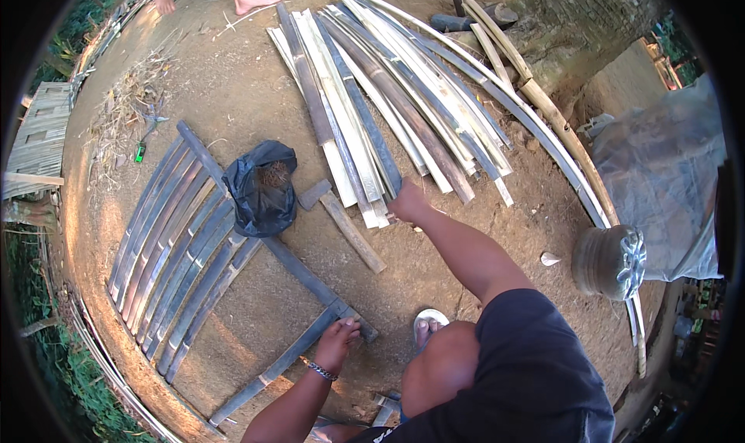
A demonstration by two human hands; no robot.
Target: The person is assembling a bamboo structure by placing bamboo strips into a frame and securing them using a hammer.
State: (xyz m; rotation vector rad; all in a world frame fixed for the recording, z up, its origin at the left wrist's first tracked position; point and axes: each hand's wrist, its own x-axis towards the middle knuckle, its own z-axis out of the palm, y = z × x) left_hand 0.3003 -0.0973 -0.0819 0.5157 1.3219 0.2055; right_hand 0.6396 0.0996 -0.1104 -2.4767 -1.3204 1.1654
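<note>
My right hand [411, 202] reaches forward to the near end of a pile of split bamboo slats [403, 125]. Its fingers are closed round the end of a dark bamboo slat [365, 113] in that pile. Down by the near corner of a slatted bamboo frame [299, 276], my left hand [339, 343] has its fingers curled together; what they hold, if anything, is hidden. Dark slats lie side by side across the frame's far left part. A black plastic bag [256, 202] with brown bits inside rests on the frame's edge. Between bag and pile lies a hatchet [349, 229].
Another person's bare feet [252, 2] stand at the far left. At the far right are a tree trunk [574, 35] and long bamboo poles [551, 117]. A plastic jug [597, 264] stands by a clear plastic sheet [660, 187]. Dry twigs [128, 117] litter the left.
</note>
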